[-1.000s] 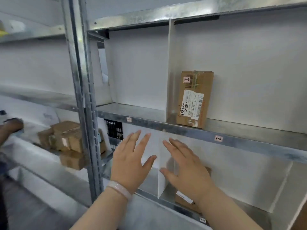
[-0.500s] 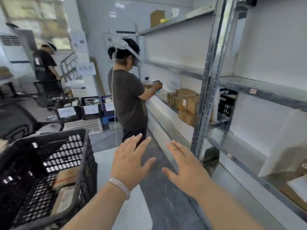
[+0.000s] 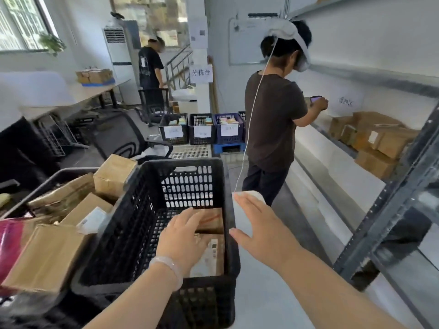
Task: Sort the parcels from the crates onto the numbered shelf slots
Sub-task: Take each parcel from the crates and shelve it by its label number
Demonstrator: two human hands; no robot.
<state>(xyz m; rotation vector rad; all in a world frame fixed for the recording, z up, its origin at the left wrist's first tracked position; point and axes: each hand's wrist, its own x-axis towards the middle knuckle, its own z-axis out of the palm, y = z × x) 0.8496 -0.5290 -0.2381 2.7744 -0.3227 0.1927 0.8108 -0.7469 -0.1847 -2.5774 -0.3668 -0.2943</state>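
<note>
Well left of the fingers, loose cardboard boxes (image 3: 47, 252) lie heaped, creased and matt brown. A second ago both hands hovered before the shelf slots; now the view has swung to the black crate (image 3: 133, 222), a rigid plastic lattice. The left hand (image 3: 183, 238) reaches inside, its fingers (image 3: 190, 216) released and spread just above the parcels (image 3: 210, 255), flat brown cartons with white printed labels. The right hand (image 3: 263, 231) hangs just outside the rim, fingers (image 3: 244, 203) straight and empty. The metal shelf (image 3: 384, 205) stands right of them. Likely the next pick is starting.
</note>
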